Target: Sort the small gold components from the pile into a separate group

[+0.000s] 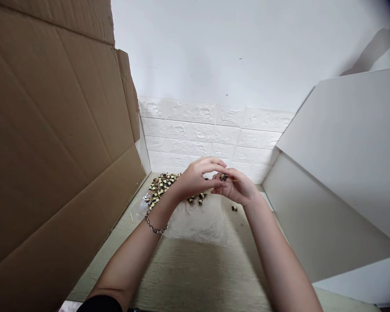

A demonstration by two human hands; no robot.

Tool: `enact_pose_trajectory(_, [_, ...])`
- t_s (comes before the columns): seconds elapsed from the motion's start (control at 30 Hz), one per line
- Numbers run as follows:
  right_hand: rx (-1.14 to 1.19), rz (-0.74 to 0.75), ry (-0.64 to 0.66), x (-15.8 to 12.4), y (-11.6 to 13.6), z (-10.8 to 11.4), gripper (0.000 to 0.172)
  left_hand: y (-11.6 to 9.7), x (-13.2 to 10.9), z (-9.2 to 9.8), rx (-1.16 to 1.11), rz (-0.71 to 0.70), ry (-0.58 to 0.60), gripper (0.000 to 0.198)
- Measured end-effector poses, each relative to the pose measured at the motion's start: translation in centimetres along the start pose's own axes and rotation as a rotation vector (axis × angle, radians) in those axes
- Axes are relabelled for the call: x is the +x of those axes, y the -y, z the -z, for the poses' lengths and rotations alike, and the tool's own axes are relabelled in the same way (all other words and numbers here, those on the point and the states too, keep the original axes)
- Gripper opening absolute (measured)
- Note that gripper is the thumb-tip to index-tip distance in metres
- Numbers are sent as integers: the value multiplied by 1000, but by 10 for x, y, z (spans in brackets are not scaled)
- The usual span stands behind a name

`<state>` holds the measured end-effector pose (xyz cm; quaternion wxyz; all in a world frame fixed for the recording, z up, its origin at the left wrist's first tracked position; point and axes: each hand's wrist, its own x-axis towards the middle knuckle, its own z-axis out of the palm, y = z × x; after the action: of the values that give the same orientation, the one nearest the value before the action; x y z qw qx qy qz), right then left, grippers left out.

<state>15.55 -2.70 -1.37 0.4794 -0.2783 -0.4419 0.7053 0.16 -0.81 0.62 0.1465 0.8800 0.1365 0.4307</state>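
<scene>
Left hand (195,177) curled, right hand (237,188) pinching a bead (223,177), seemingly, by a heap (160,188), cardboard flap (58,151) alongside.

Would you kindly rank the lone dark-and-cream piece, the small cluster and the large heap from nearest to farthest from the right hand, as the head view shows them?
1. Lone dark-and-cream piece: just below the right hand.
2. Small cluster: to its left, under the left hand.
3. Large heap: farthest left.
</scene>
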Motion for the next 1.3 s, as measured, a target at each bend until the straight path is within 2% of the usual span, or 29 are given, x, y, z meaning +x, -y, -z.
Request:
enact_pose_trajectory(0.17, [-63,130,-53,3,-1,-4,14,3,0,-5,45,-36,-83,22])
enact_pose_trajectory(0.23, [-129,223,-131,7,-2,-3,22,6,-1,-6,174,-80,-160,21])
enact_pose_trajectory(0.3, [-240,372,-271,11,-3,-1,28,10,-1,-7,360,-119,-233,20])
enact_pose_trajectory(0.37, [-387,579,-445,14,-5,2,29,13,-1,-7,524,-129,-277,21])
enact_pose_trajectory(0.47, [-665,884,-634,13,-9,3,27,14,-2,-7,615,-96,-290,22])
enact_pose_trajectory(0.63, [-1276,1270,-661,6,-14,-6,28,12,-4,-6,682,-23,-283,20])
enact_pose_trajectory(0.7, [-1451,1374,-678,5,-15,-10,24,12,-5,-5,715,-13,-259,20])
enact_pose_trajectory(0.8, [-1549,1432,-745,5,-18,-13,13,11,-6,-5,750,-3,-245,18])
enact_pose_trajectory(0.9, [-1551,1424,-802,5,-18,-13,6,9,-5,-6,757,-10,-265,19])
enact_pose_trajectory(1.1, [-1327,1325,-824,1,-13,-15,2,8,-4,-5,680,-41,-342,25])
enact_pose_trajectory(1.3, [-1157,1217,-804,-3,-8,-19,7,7,-4,-6,638,-78,-356,24])
